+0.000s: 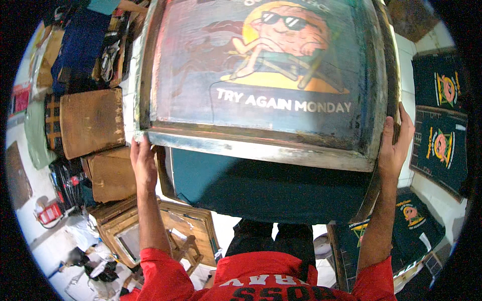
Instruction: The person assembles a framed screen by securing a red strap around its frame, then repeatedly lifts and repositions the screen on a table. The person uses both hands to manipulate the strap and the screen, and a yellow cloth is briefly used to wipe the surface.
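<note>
A large wood-edged screen printing frame [261,150] fills the upper middle. Through its mesh shows a cartoon print [296,37] of a pink figure in sunglasses on a deck chair, with white lettering below. My left hand [144,163] grips the frame's near left corner. On the right side rail, near the other corner, my right hand [395,145] is closed with its thumb on the inner side. Dark green fabric [261,188] on a board lies under the frame and extends toward me. The frame hides the fabric's far part.
Dark printed fabric pieces on boards [438,150] lie along the right, with more printed fabric [411,220] at lower right. Brown boards [93,123] stand at left. Wooden frames [118,238] are stacked at lower left, near scattered items and a red container [49,214].
</note>
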Demonstrator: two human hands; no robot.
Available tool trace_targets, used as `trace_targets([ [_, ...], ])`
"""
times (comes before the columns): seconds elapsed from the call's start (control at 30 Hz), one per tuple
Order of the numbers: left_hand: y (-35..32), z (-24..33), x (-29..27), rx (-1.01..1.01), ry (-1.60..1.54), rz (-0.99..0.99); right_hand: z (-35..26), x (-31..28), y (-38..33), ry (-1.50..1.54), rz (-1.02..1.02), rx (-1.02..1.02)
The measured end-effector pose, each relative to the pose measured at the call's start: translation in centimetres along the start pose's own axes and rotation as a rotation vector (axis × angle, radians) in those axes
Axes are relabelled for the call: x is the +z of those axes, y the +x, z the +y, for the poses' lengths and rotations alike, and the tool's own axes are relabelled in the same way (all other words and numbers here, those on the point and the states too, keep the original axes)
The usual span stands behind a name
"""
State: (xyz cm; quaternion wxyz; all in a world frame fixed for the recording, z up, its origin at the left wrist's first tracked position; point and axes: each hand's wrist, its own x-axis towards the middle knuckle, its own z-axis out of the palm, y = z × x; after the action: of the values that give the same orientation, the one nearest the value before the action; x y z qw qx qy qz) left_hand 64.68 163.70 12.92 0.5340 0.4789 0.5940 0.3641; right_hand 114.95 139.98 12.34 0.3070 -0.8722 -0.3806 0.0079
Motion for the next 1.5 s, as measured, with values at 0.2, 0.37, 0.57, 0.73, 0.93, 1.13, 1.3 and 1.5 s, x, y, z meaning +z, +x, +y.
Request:
trace_targets([
  [0.2,-0.4,1.3,1.7,-0.043,-0.069,0.069,-3.7,2.7,1.4,-0.047,-0.145,-0.012],
  [0.37,-0.2,1.2,1.8,-0.048,-0.054,0.079,-3.2,2.7,1.3,-0.052,-0.146,-0.031],
  [0.57,0.0,0.9,1.9,-0.058,-0.112,0.116,-3.4,2.5,1.4,-0.071,-0.177,0.075],
  [0.73,-0.2,0.1,0.9,-0.037,-0.1,0.081,-3.8,2.4,1.5,-0.042,-0.196,0.08],
  [0.93,-1.3,-3.7,-4.9,-0.474,-0.317,-0.039,-3.2,2.3,1.4,-0.049,-0.191,0.086],
  [1.13,-2.2,-4.5,-6.8,-0.577,0.041,-0.257,0.8,1.6,1.9,0.291,-0.083,0.152],
  [1.3,-1.7,-2.5,-4.5,-0.64,0.105,-0.208,7.6,-0.6,6.6,0.294,-0.145,0.49],
  [1.5,-2.2,-1.7,-3.3,-0.639,0.138,-0.084,11.1,-0.3,7.0,0.703,-0.457,0.789],
])
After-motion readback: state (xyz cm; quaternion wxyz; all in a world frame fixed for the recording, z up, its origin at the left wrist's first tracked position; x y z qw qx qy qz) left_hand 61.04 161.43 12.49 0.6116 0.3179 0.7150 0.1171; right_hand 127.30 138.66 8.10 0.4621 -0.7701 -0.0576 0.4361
